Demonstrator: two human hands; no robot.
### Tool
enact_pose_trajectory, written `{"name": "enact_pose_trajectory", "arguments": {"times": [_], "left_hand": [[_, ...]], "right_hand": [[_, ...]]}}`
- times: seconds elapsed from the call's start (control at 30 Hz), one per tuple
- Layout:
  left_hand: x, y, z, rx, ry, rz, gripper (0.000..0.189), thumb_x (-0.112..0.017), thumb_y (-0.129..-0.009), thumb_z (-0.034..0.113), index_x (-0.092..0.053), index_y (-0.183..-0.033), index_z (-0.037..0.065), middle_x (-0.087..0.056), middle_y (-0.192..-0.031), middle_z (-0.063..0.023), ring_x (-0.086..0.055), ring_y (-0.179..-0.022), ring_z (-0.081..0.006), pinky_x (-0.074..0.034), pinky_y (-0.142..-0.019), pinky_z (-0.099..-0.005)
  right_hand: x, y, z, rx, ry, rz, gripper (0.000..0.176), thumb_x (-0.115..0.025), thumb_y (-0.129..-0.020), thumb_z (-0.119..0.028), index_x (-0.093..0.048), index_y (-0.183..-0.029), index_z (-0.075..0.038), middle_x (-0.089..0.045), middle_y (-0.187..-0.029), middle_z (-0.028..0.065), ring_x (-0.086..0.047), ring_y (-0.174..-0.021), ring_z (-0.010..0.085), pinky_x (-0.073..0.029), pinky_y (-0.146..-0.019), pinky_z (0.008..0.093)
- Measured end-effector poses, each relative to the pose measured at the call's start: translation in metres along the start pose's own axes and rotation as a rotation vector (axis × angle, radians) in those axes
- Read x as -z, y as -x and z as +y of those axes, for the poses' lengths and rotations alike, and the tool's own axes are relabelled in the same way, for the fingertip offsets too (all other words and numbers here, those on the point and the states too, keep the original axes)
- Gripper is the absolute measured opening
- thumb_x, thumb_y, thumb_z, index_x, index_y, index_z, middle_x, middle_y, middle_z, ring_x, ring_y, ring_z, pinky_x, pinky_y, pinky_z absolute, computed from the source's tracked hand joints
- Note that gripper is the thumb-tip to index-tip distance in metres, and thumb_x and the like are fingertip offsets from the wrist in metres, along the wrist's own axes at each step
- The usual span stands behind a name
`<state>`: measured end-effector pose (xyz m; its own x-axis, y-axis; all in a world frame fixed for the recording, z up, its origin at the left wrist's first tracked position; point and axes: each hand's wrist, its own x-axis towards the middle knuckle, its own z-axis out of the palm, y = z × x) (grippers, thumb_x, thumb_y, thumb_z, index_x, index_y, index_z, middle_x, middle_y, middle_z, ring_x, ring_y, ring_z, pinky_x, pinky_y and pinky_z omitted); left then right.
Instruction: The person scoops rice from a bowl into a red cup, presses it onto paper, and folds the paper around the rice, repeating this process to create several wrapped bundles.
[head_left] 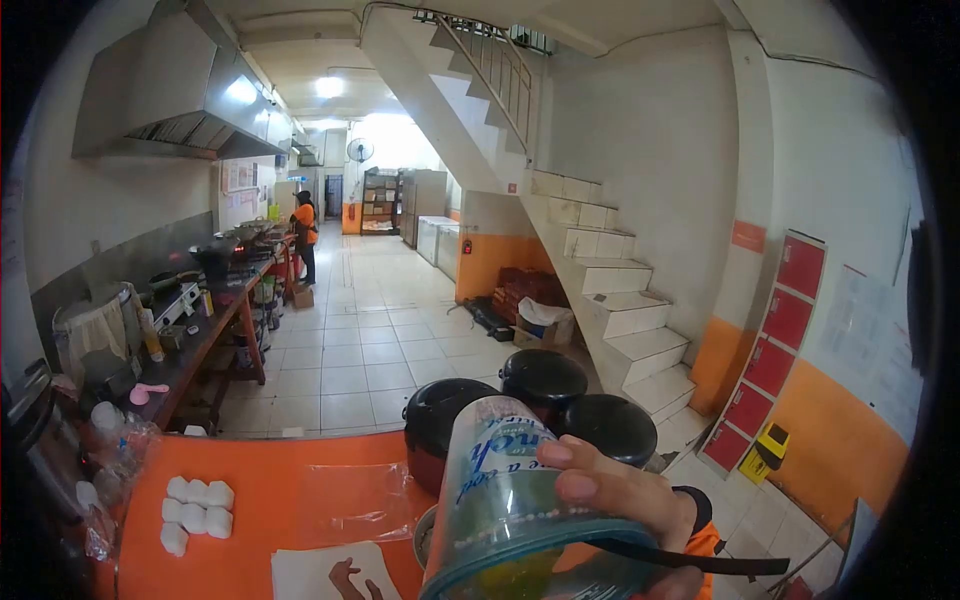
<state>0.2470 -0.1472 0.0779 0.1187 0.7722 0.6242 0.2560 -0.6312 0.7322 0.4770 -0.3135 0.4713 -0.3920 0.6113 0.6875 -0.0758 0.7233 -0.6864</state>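
My right hand (630, 495) is wrapped round a translucent plastic tub (500, 490) with blue lettering and a teal rim, held tilted close to the camera. Something yellow-green shows through its wall. A thin black strip (720, 563) sticks out past the rim beside my fingers; its kind is not clear. Low in the view, my left hand (350, 580) is over a white sheet (300, 575), fingers apart and partly cut off by the frame edge. Behind the tub, the rim of a bowl (424, 540) is mostly hidden.
On the orange table (260, 460) lie white rounded pieces (196, 508) and a clear plastic bag (355, 500). Black-lidded pots (543, 378) stand beyond the table. A long counter (205, 335) runs along the left wall, where a person in orange (304, 230) stands. Stairs (630, 320) rise at right.
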Motion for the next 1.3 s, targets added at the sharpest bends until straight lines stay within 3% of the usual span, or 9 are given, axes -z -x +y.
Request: {"name": "enact_pose_trajectory", "arguments": {"times": [0.47,0.57,0.67,0.77,0.83,0.93,1.03,1.17,1.3], "left_hand": [[0.002,-0.002,0.009,-0.024,-0.029,-0.012,0.064,-0.075,-0.077,0.025,-0.038,-0.124,0.001,-0.039,-0.117,-0.0163,-0.038,-0.112,-0.0326,-0.03,-0.097,-0.0436],[0.002,-0.001,0.01,-0.03,-0.031,-0.013,0.065,-0.075,-0.076,0.025,-0.038,-0.124,0.001,-0.039,-0.118,-0.0165,-0.038,-0.112,-0.0328,-0.03,-0.097,-0.0436],[0.003,0.001,0.011,-0.035,-0.03,-0.014,0.065,-0.075,-0.076,0.025,-0.038,-0.124,0.001,-0.039,-0.118,-0.0167,-0.038,-0.113,-0.033,-0.03,-0.097,-0.0437],[0.003,0.002,0.011,-0.048,-0.024,-0.008,0.065,-0.075,-0.076,0.025,-0.038,-0.124,0.001,-0.039,-0.118,-0.0169,-0.038,-0.113,-0.0332,-0.03,-0.097,-0.0438],[0.001,0.003,0.011,-0.053,-0.02,0.005,0.066,-0.075,-0.076,0.025,-0.038,-0.124,0.001,-0.039,-0.118,-0.017,-0.038,-0.113,-0.0333,-0.03,-0.097,-0.0438],[0.001,0.004,0.014,-0.018,-0.001,0.01,0.066,-0.075,-0.075,0.023,-0.038,-0.125,0.0,-0.039,-0.119,-0.0185,-0.038,-0.114,-0.0343,-0.03,-0.098,-0.0459],[0.005,0.002,0.02,-0.022,-0.033,-0.022,0.066,-0.074,-0.075,0.021,-0.038,-0.125,-0.001,-0.04,-0.119,-0.0199,-0.039,-0.113,-0.035,-0.03,-0.098,-0.0463],[0.004,0.004,0.015,-0.034,-0.026,-0.02,0.066,-0.074,-0.075,0.021,-0.038,-0.126,-0.002,-0.039,-0.119,-0.0201,-0.039,-0.113,-0.0352,-0.031,-0.098,-0.0462],[0.003,0.006,0.011,-0.045,-0.023,-0.011,0.066,-0.074,-0.075,0.022,-0.038,-0.126,-0.002,-0.039,-0.119,-0.0204,-0.039,-0.113,-0.0353,-0.031,-0.097,-0.046]], "right_hand": [[0.026,-0.005,-0.011,0.147,0.397,-0.194,0.089,-0.07,-0.077,-0.032,-0.027,-0.139,0.015,-0.018,-0.15,0.0281,-0.025,-0.139,0.0351,-0.025,-0.111,0.0386],[0.013,-0.006,-0.001,0.175,0.199,-0.111,0.087,-0.071,-0.077,-0.031,-0.029,-0.138,0.015,-0.02,-0.149,0.0291,-0.024,-0.139,0.0357,-0.025,-0.111,0.0395],[0.014,-0.007,0.007,0.285,0.172,-0.118,0.088,-0.071,-0.076,-0.031,-0.029,-0.138,0.015,-0.022,-0.149,0.0289,-0.023,-0.14,0.0359,-0.025,-0.111,0.0406],[0.022,-0.034,-0.009,0.539,0.485,-0.32,0.088,-0.071,-0.076,-0.031,-0.029,-0.139,0.014,-0.021,-0.149,0.0282,-0.024,-0.139,0.0355,-0.025,-0.111,0.0407],[0.018,-0.035,-0.021,0.431,0.533,-0.299,0.086,-0.07,-0.077,-0.032,-0.03,-0.138,0.014,-0.022,-0.149,0.0291,-0.027,-0.138,0.0365,-0.026,-0.111,0.041],[0.005,-0.007,-0.014,0.103,0.262,-0.026,0.08,-0.068,-0.08,-0.034,-0.036,-0.135,0.014,-0.029,-0.144,0.0323,-0.033,-0.134,0.0403,-0.027,-0.11,0.0422],[-0.002,-0.014,0.008,0.313,0.168,0.047,0.076,-0.067,-0.081,-0.035,-0.042,-0.131,0.015,-0.035,-0.139,0.0352,-0.039,-0.129,0.0445,-0.029,-0.108,0.0435],[0.0,-0.019,-0.006,0.485,0.438,-0.037,0.076,-0.068,-0.079,-0.034,-0.043,-0.127,0.02,-0.038,-0.136,0.0374,-0.043,-0.125,0.0458,-0.034,-0.105,0.0448],[0.002,-0.016,0.004,0.516,0.395,0.044,0.076,-0.068,-0.078,-0.034,-0.045,-0.122,0.023,-0.04,-0.132,0.0399,-0.046,-0.122,0.0458,-0.038,-0.101,0.0468]]}}
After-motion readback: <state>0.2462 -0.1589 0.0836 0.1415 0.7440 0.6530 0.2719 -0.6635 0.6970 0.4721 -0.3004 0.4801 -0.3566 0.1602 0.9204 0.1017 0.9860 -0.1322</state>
